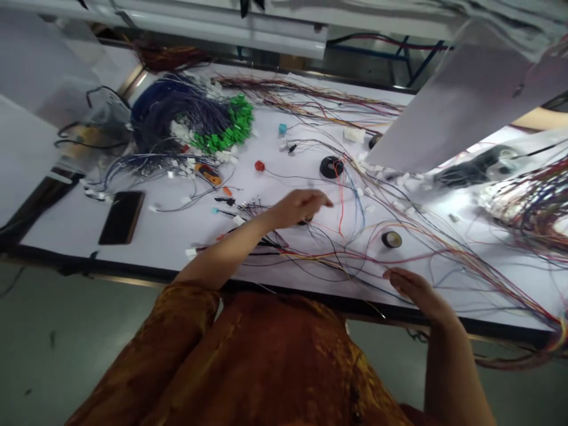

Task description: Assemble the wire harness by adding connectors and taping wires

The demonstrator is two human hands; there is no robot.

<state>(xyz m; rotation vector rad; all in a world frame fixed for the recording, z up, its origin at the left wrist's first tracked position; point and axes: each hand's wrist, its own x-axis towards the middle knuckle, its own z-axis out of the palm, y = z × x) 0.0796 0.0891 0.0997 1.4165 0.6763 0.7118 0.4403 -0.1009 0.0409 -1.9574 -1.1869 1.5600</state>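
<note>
Wears a rust-brown top [288,355] at the front edge of the table [71,231]. Holds the left hand [299,208] over loose wires [306,257] lying along the near side, fingers bent; cannot tell whether clamped on any. Holds the right hand [412,290] beside the same wires, fingers close together; cannot tell about a grip there either. Has a tape roll [391,239] just beyond the right hand, green connectors [226,133] and a dark phone [120,219] farther left.

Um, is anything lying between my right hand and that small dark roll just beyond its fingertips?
Yes: a thin reddish wire crosses the tabletop between your right hand and the small dark roll. It seems to lie low, so it probably wouldn't block you, though it might snag.
</note>
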